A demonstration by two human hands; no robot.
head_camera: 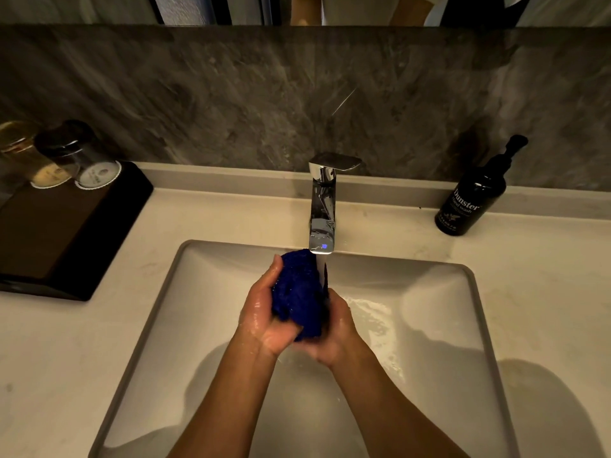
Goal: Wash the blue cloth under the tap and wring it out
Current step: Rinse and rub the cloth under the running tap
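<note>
From the head camera, you hold the blue cloth (pixel 297 292) bunched into a ball between both hands, over the basin of the sink (pixel 476 292). Your left hand (pixel 264 312) curls around its left side, with the thumb across the lower part. Your right hand (pixel 337 328) cups it from the right and below; its fingers are mostly hidden behind the cloth. The bundle stands with its long axis running away from you, and its far end almost touches the spout of the chrome tap (pixel 322 206). The water stream falls on its right edge. Both hands are equally near, so I judge that you can twist them in opposite directions for wringing.
</note>
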